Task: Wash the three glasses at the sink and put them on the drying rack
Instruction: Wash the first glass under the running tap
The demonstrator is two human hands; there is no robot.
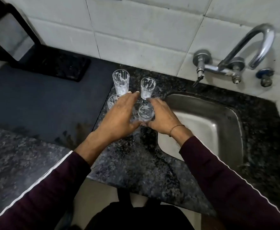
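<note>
Four clear, white-streaked tumblers by the stainless steel sink [219, 117], though the task names three.

I count one tall ribbed clear glass [121, 83], a shorter clear glass [147, 87], a glass half hidden [112, 101] under my left hand [119, 117], and the small clear glass [145, 114] that both hands cup on the speckled granite counter [136, 156]; right hand [162, 117] curls round it. Light, stiff, breakable, probably slick: I'd hold mid-wall.

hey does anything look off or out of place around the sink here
Four glasses stand on the counter, not three: tall glass, back glass, left glass, and front glass between both hands. All show white residue. Nothing looks spilled or tipped.
</note>
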